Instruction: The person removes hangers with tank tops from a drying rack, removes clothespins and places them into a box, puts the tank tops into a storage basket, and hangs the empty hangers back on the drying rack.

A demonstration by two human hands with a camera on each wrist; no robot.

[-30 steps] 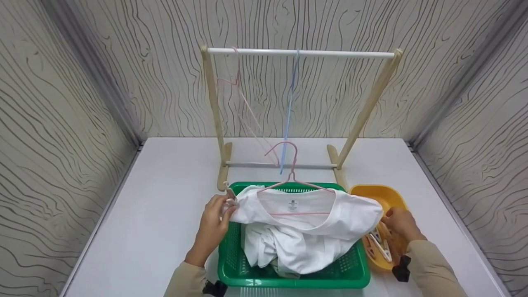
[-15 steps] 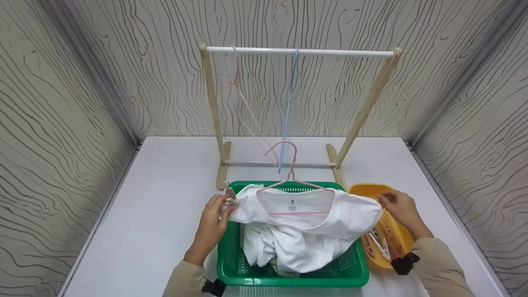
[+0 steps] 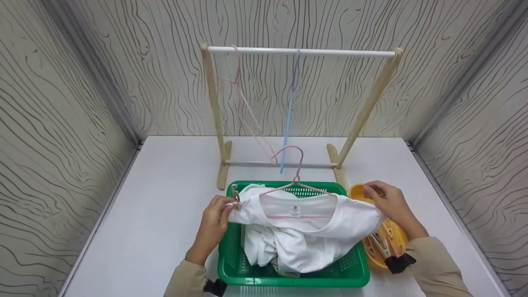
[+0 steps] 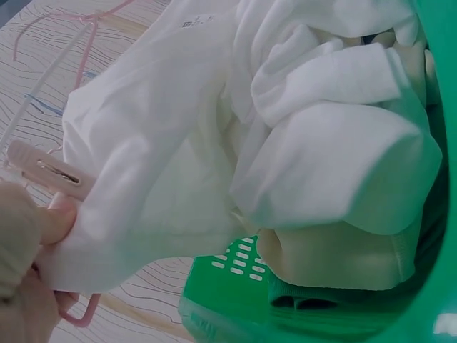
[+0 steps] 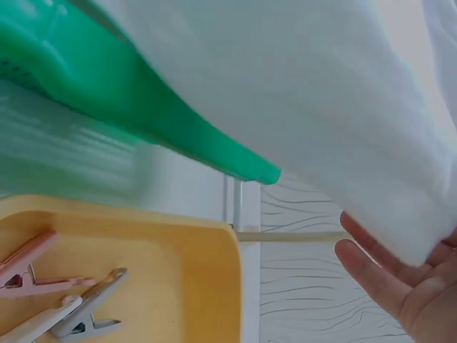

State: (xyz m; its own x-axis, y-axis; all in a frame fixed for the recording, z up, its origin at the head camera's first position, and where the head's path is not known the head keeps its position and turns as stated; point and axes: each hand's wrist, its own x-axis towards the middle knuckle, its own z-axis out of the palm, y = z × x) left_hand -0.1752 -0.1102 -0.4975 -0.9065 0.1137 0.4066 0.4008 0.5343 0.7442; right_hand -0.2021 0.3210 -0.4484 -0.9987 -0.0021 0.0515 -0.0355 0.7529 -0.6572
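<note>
A white T-shirt (image 3: 317, 231) lies over a pink hanger (image 3: 299, 165), whose hook stands up above the neckline. My left hand (image 3: 213, 214) pinches the shirt at its left shoulder, together with the hanger's end. Beside the thumb, a pale pink clothespin (image 4: 53, 170) sits at the shirt's edge in the left wrist view. At the opposite shoulder is my right hand (image 3: 390, 202), fingers loosely bent, with nothing visible between them. In the right wrist view the sleeve corner partly covers this hand (image 5: 425, 293).
Under the shirt stands a green basket (image 3: 295, 282) with more clothes in it. A yellow bin (image 3: 402, 235) with several clothespins is at its right. Behind, a rack (image 3: 346, 53) carries a pink hanger (image 3: 247, 103) and a blue hanger (image 3: 290, 103).
My right hand has risen from low over the yellow bin to the shirt's right shoulder. The worn hanger's hook has shifted slightly right. My left hand keeps its pinch.
</note>
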